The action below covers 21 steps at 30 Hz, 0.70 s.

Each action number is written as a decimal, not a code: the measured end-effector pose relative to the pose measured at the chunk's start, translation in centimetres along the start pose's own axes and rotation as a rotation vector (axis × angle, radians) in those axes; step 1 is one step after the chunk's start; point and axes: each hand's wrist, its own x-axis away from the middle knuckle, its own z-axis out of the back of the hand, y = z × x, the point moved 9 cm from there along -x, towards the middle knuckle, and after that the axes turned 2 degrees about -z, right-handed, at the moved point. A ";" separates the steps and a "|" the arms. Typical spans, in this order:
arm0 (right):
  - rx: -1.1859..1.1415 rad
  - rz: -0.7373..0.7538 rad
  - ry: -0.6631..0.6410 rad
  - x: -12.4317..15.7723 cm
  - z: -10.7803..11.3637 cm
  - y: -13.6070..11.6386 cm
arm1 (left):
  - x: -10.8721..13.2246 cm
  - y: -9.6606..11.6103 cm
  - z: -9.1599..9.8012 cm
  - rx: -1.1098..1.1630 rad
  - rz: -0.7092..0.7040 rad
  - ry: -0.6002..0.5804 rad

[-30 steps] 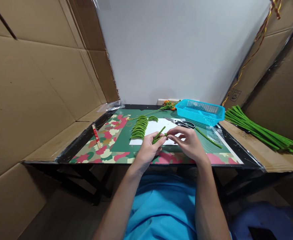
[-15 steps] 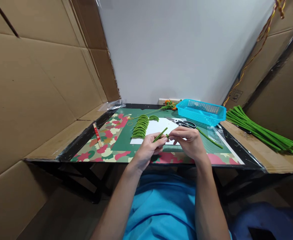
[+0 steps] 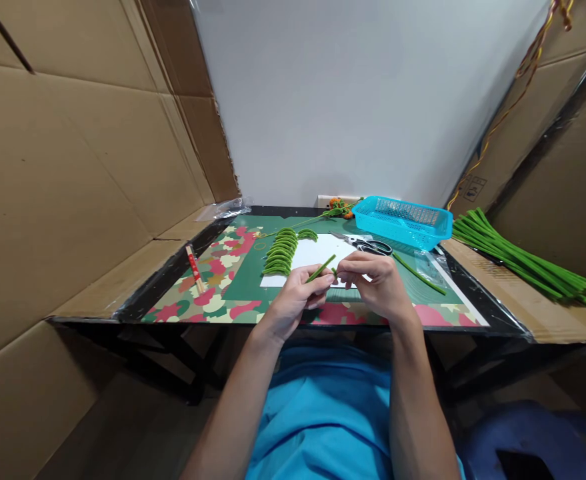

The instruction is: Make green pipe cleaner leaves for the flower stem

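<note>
My left hand (image 3: 295,301) and my right hand (image 3: 379,283) meet above the front of the low table (image 3: 173,303). Both pinch one short green fuzzy stem (image 3: 321,268), which sticks up and to the right from my left fingers. Behind the hands lies a white sheet (image 3: 317,253). A row of several curved green pieces (image 3: 280,251) rests at the sheet's left edge.
Scissors (image 3: 370,246) and a loose green stem (image 3: 417,273) lie right of the sheet. A turquoise basket (image 3: 401,222) stands at the back right, a green-stemmed orange flower (image 3: 340,209) beside it. A bundle of long green stems (image 3: 517,259) lies on cardboard at right. Red-wrapped chopsticks (image 3: 193,268) lie at left.
Both hands have risen slightly with the green stem still pinched between them. Everything on the table has stayed where it was.
</note>
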 end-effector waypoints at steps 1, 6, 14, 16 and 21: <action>0.005 0.000 -0.003 0.0 0.1 -0.1 | 0.0 0.0 0.0 -0.001 0.002 -0.004; -0.051 -0.072 -0.043 0.1 0.3 0.0 | -0.1 -0.1 0.1 -0.018 0.001 0.023; -0.039 -0.100 0.067 0.1 1.4 -0.1 | -0.1 -0.4 -0.2 -0.096 -0.003 0.015; -0.006 -0.081 0.032 -0.1 0.9 -0.2 | -0.2 -0.3 -0.4 -0.111 -0.018 0.000; 0.038 -0.073 0.045 -0.1 1.0 0.1 | -0.2 -0.2 -0.2 -0.113 -0.026 0.041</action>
